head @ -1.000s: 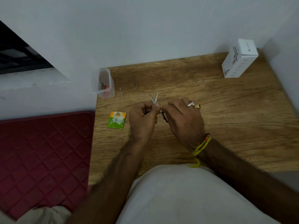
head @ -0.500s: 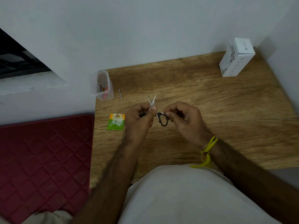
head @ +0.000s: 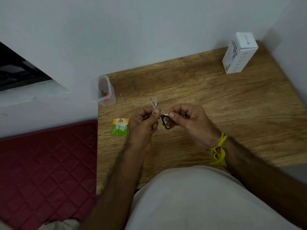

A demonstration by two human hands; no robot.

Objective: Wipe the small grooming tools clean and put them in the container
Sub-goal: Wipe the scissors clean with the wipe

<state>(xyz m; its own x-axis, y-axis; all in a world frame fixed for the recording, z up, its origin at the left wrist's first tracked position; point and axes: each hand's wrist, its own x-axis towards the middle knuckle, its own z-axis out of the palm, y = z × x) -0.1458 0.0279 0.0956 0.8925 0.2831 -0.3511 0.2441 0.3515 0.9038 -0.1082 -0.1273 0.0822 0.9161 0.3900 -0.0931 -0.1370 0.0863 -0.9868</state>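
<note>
Small scissors (head: pixel 163 121) with black handles and spread silver blades are held above the wooden table (head: pixel 207 100). My left hand (head: pixel 143 125) grips them near the pivot, blades pointing away. My right hand (head: pixel 187 121) pinches a small white wipe against the top of the black handle loop. A clear plastic container (head: pixel 103 90) stands at the table's far left corner with a few tools inside. Tweezers (head: pixel 135 86) and a thin metal tool (head: pixel 123 100) lie on the table just right of it.
A green and orange sachet (head: pixel 120 126) lies left of my left hand. A white box (head: pixel 239 53) stands at the far right corner. A red quilted mat (head: pixel 46 170) lies left of the table. White walls close the back and right.
My right hand has drawn back from the blades to the black handle, which now shows. The left hand keeps its grip on the scissors.
</note>
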